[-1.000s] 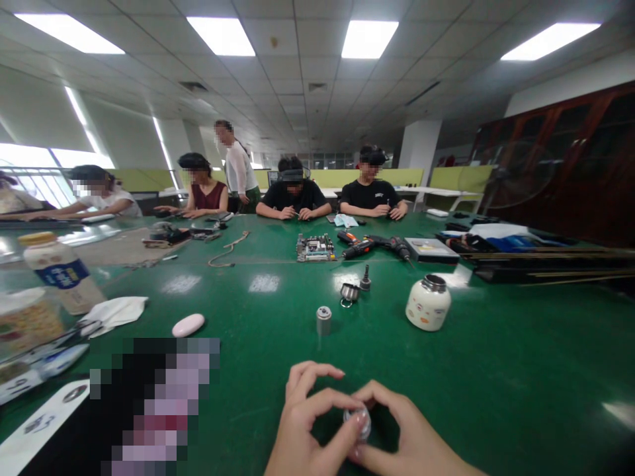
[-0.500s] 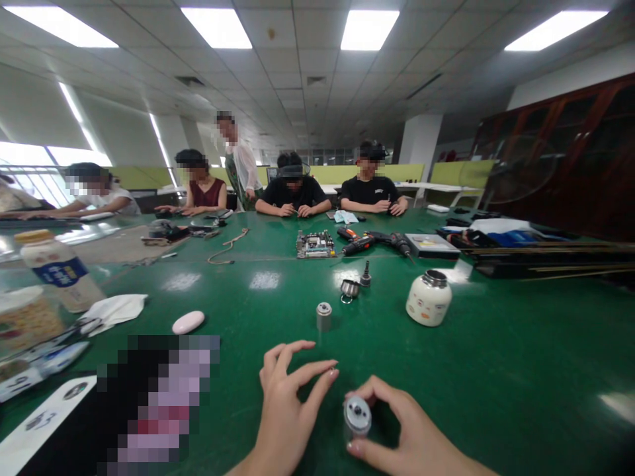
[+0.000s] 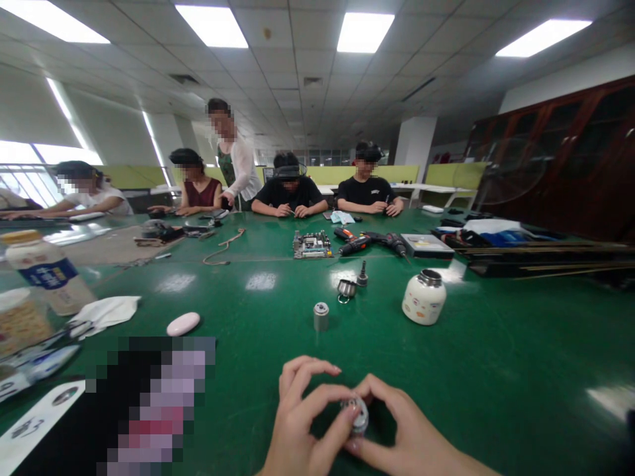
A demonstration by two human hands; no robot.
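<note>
My right hand is closed around a small silver metal cylinder, thumb and fingers on its side, its flat end facing up. The thumb and index finger of my left hand are pinched at the top of that cylinder and cover part of it. Whatever tiny thing may be between those fingertips is hidden. A second metal cylinder of like shape stands upright on the green table beyond my hands. Behind it are a small metal cup with a ring and a dark stepped metal part.
A cream jar stands at right. Farther back lie a circuit board, power drills and a flat box. A pink oval case, a bottle and a white cloth are at left. Several people sit opposite; one stands.
My left hand has moved right and down, bringing its pinched fingertips onto the top of the cylinder. My right hand keeps its hold. The standing person leans closer to the table.
</note>
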